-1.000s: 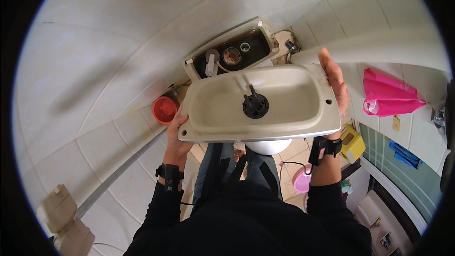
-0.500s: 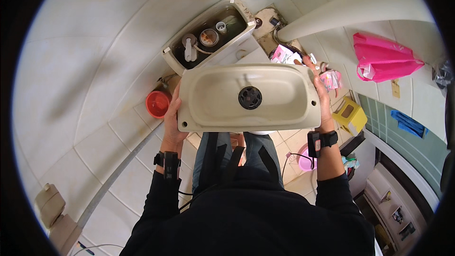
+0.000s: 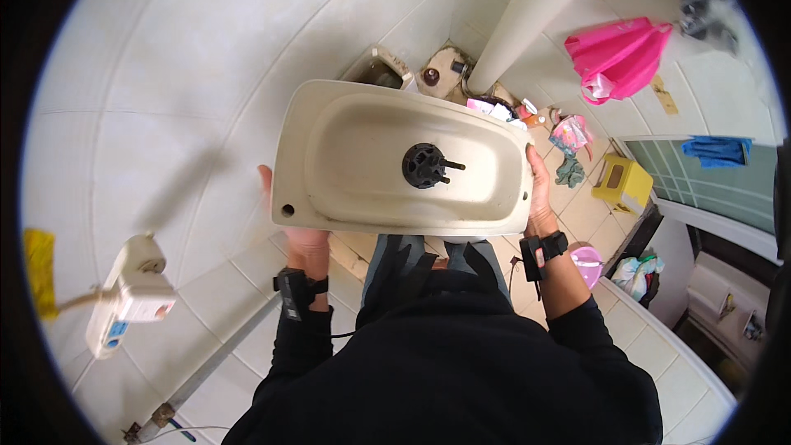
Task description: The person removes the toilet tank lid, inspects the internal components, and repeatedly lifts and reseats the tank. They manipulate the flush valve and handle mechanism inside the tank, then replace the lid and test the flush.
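Observation:
A cream toilet tank lid (image 3: 346, 198) is held underside up in front of me, tilted a little with its left end higher. At its middle sits a black plastic push-button fitting (image 3: 423, 166) with two small prongs. My left hand (image 3: 306, 243) supports the left end from beneath, its fingers largely hidden and one digit showing beyond the edge. Around the right end, my right hand (image 3: 540, 198) grips the rim. Behind the lid, only a corner of the uncovered toilet tank (image 3: 394, 66) shows.
A thick white pipe (image 3: 535, 16) rises in the far corner. Packages and cloths (image 3: 570, 133) lie on the floor to the right, near a yellow stool (image 3: 622, 184) and a pink basin (image 3: 587, 264). A pink bag (image 3: 618, 58) hangs on the wall; a white socket with plugs (image 3: 136, 297) is at left.
The lid has come closer to my view and shifted left, tilting as it moved. It now covers most of the tank. Both hands stay on it, and my view has turned.

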Demonstrator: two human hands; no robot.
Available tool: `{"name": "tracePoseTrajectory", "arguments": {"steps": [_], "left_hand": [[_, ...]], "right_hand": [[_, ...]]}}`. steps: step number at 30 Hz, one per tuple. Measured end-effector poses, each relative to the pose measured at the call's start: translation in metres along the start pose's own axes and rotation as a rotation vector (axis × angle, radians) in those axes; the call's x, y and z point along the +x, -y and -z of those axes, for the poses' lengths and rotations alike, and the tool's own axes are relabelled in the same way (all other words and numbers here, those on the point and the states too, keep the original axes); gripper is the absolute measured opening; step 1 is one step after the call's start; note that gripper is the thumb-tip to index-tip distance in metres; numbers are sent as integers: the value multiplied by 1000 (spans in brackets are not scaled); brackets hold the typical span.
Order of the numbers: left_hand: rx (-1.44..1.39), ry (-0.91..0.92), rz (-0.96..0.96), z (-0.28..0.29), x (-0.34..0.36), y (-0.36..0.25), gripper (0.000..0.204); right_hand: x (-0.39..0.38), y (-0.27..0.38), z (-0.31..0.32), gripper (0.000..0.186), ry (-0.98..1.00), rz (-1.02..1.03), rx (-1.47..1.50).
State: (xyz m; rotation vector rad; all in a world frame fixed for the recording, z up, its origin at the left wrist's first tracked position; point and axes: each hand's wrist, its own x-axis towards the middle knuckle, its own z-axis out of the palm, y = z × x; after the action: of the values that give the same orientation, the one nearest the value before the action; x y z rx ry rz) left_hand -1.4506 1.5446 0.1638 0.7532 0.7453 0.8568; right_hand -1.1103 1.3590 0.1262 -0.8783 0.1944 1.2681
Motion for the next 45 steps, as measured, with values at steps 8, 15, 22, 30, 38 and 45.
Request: {"name": "tracePoseTrajectory", "arguments": {"steps": [8, 15, 22, 30, 38, 45], "left_hand": [[574, 472, -68, -88, -7, 27, 62], [424, 374, -93, -120, -13, 20, 50], [1021, 467, -341, -109, -10, 37, 60], [89, 601, 47, -101, 4, 23, 62], [-491, 487, 479, -112, -1, 24, 64], [-428, 503, 440, -125, 1, 11, 64]], "right_hand": [[-69, -6, -25, 61, 110, 23, 203], [-103, 13, -24, 53, 201, 149, 62], [-128, 49, -28, 56, 283, 229, -189], [-134, 46, -26, 57, 313, 277, -159], [-137, 44, -17, 59, 318, 354, -168], [-133, 47, -17, 55, 272, 342, -139]]}}
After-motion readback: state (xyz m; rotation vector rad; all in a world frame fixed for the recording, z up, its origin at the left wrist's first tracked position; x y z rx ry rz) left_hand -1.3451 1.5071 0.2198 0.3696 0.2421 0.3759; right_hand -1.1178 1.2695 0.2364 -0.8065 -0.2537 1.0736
